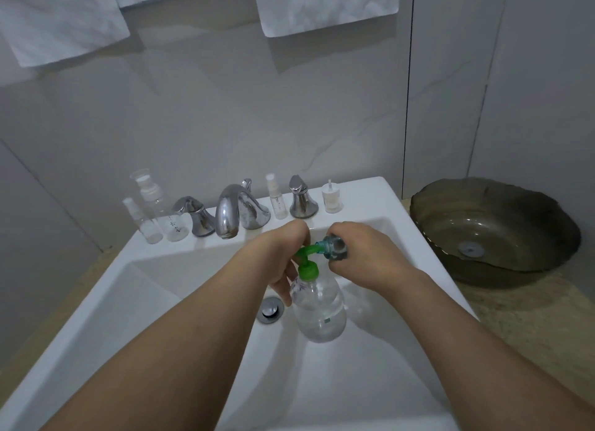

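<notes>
- Refilling is under way; the left hand (pixel 283 256) is gripping the pump bottle (pixel 318 305); the right hand (pixel 363 253) fingers are clamping the small bottle (pixel 333 247) at the spout (pixel 306 252)
- Next, likely pumping while keeping the mouth aligned

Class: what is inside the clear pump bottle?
Clear liquid, it seems, in the lower part of the pump bottle. The left hand covers its shoulder, hiding any tube. The right hand holds a small bottle at the spout.

Head-worn wide-angle camera faces forward and down, close above left hand (pixel 285 253), right hand (pixel 365 253) and sink (pixel 128 318).
</notes>
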Tool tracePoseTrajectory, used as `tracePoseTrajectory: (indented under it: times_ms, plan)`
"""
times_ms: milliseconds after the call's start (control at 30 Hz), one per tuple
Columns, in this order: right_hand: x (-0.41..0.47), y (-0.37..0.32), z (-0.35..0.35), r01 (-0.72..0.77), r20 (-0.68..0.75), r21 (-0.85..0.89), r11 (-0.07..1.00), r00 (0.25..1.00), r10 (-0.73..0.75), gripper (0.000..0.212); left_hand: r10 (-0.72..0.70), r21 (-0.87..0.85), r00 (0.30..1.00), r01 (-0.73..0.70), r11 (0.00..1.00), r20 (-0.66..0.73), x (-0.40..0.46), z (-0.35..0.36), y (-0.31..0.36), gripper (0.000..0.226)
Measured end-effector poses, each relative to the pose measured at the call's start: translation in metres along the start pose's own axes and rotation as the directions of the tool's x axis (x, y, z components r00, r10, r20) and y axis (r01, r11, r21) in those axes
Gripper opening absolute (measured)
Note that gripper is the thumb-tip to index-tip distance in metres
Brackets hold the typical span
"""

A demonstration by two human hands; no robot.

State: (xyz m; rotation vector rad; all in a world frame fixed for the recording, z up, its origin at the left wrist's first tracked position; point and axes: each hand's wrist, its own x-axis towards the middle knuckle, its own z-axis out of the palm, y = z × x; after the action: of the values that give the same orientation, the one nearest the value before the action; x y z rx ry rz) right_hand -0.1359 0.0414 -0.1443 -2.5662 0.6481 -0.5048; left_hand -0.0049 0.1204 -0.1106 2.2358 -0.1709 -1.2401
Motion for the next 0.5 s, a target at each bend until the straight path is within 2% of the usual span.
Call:
tracePoseTrajectory:
  times_ms: [200, 400, 500]
  plan:
    - [0.0, -0.001, -0.001, 0.01, 0.004, -0.011, 1.0, 1.0, -0.01, 0.016, -0.002, 0.016, 1.0, 0.003, 1.0, -0.029, -0.005, 0.004, 0.001, 0.055]
    - [0.001, 0.001, 0.001, -0.03, 0.044, 0.03, 0.999, 0.999, 0.029, 0.015, 0.056, 0.129, 0.993, -0.042, 0.991, -0.105, -0.015, 0.016, 0.002, 0.049]
    - [0.001, 0.003, 0.003, -0.019, 0.072, 0.015, 1.0, 0.997, 0.018, 0.014, 0.095, 0.153, 0.982, -0.07, 0.986, -0.166, -0.012, 0.019, -0.002, 0.036]
